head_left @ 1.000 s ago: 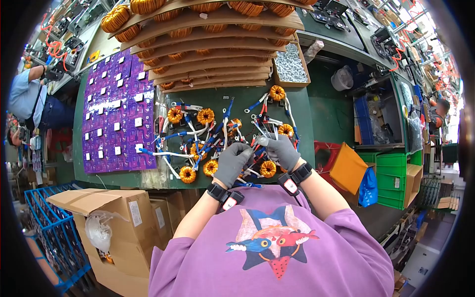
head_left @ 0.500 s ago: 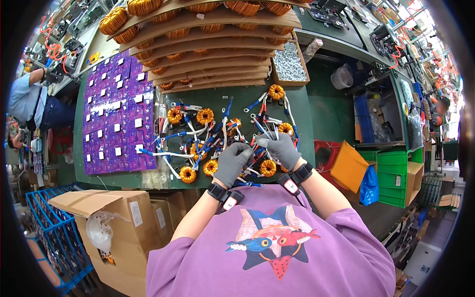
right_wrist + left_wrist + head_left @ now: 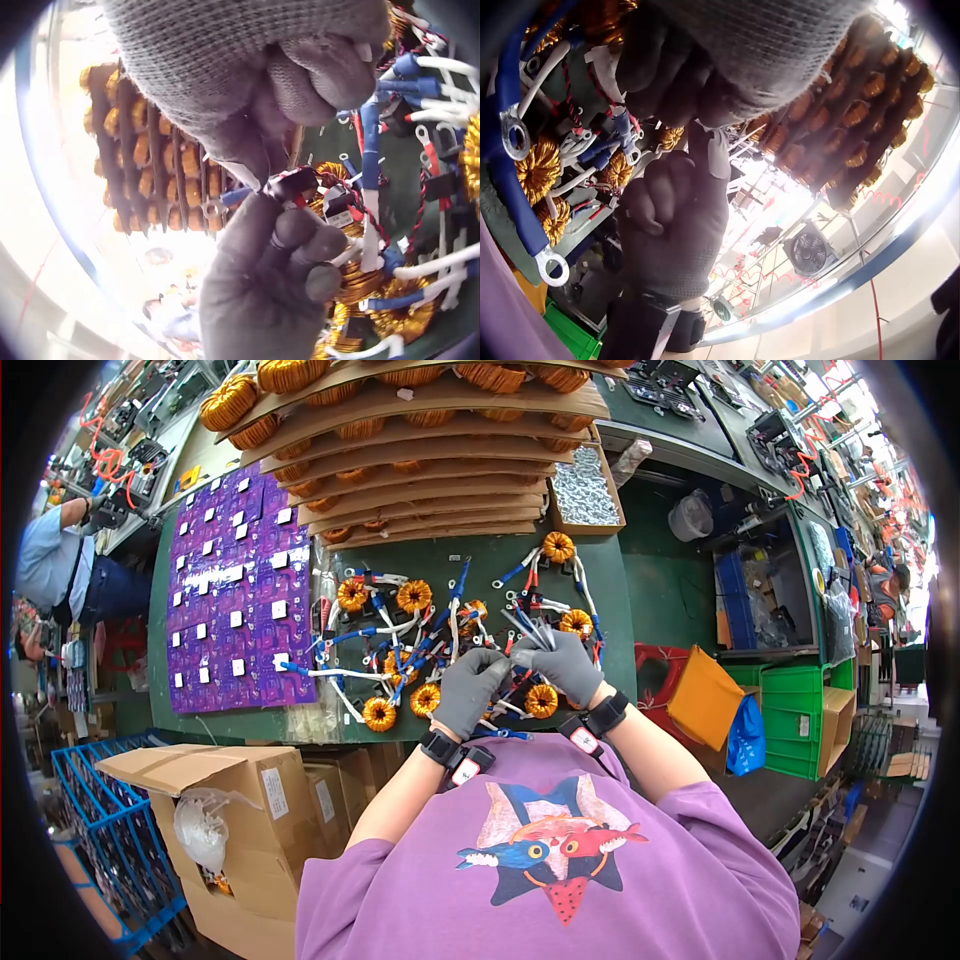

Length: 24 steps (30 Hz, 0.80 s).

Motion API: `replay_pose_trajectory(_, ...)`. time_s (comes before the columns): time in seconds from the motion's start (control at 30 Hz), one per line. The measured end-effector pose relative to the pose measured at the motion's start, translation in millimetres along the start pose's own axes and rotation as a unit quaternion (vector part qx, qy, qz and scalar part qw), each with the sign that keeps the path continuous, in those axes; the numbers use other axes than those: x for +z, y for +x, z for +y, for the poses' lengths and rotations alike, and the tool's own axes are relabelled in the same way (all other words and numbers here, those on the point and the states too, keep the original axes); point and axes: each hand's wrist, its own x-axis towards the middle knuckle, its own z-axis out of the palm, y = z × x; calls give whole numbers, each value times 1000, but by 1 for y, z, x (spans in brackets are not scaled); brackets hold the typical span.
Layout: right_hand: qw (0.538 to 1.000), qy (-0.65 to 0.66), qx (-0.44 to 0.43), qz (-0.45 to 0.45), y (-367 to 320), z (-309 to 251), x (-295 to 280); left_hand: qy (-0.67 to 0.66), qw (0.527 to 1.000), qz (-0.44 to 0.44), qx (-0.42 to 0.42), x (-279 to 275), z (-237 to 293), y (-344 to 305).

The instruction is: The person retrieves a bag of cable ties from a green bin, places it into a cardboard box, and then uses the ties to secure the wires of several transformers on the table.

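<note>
Both hands wear grey gloves and meet over a tangle of wired copper coils (image 3: pixel 541 701). My left hand (image 3: pixel 470 692) pinches a small black part (image 3: pixel 298 181) with thin red and black wires. Right beside it, the fingertips of my right hand (image 3: pixel 566 664) hold thin pale strips (image 3: pixel 531 626) that stick out forward. One pale tip points away from these fingers in the right wrist view. A blue-sleeved lead with a ring terminal (image 3: pixel 214 208) shows just behind the fingertips. Larger ring terminals (image 3: pixel 552 267) on blue-sleeved leads hang close to the left wrist camera.
Purple circuit boards (image 3: pixel 240 682) cover the table's left side. Cardboard layers (image 3: pixel 420 490) packed with copper coils are stacked at the back. Next to them stands a box (image 3: pixel 591 530) of small silvery parts. An open carton (image 3: pixel 270 860) and green crates (image 3: pixel 790 725) flank the person.
My right hand has shifted slightly left, towards the left hand, and turned, so its pale fingertip area no longer shows. My left hand has stayed nearly still.
</note>
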Motion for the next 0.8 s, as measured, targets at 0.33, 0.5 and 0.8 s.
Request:
replay_pose_trajectory(0.33, 997, -60, -53, 20, -13, 8, 22, 445, 865, 44, 227, 7, -8, 25)
replay_pose_trajectory(0.5, 999, -6, 0, 37, -13, -12, 0, 349, 907, 132, 195, 10, 0, 24)
replay_pose_trajectory(0.8, 974, 19, -50, 220, -38, -8, -78, 440, 735, 209, 472, 31, 92, 78)
